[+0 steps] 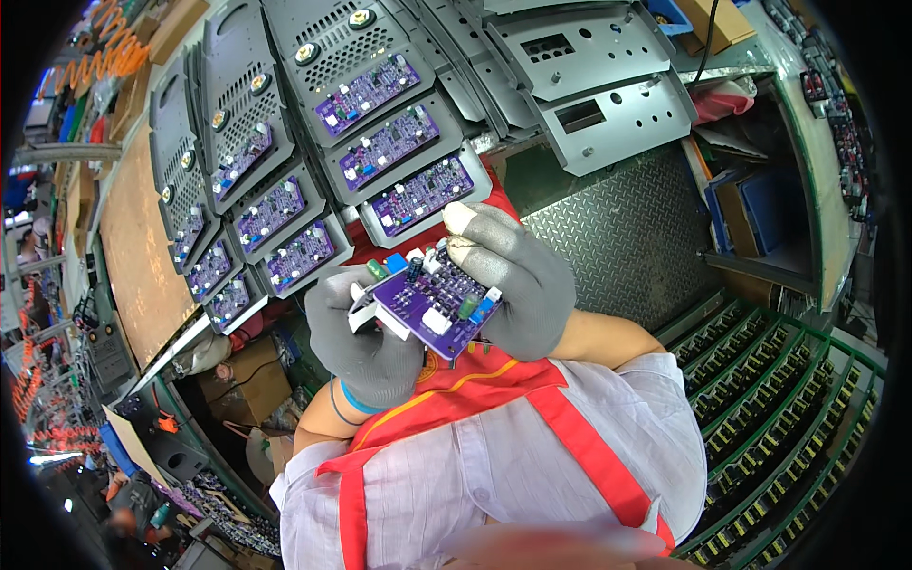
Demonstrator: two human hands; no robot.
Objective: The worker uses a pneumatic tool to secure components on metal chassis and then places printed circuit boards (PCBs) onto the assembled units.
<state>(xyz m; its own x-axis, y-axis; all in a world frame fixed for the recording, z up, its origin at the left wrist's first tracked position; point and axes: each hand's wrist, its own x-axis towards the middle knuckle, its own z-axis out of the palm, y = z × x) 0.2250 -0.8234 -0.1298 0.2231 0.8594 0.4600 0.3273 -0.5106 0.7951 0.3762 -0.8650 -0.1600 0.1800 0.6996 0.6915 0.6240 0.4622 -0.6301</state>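
Note:
A purple circuit board, crowded with small parts, is held tilted in front of my chest. My left hand, in a grey glove, grips its left side, where a white folded piece sticks out; whether that piece is fixed to the board I cannot tell. Closed around the board's right side is my right hand, gloved too, thumb and finger bent over the far edge. Just beyond the hands, a grey metal panel carries another purple board.
More grey panels with purple boards lie overlapped in rows on the bench. At the far right stand bare metal plates. A green rack of small yellow-and-black parts is on my right, below a shelf with blue bins.

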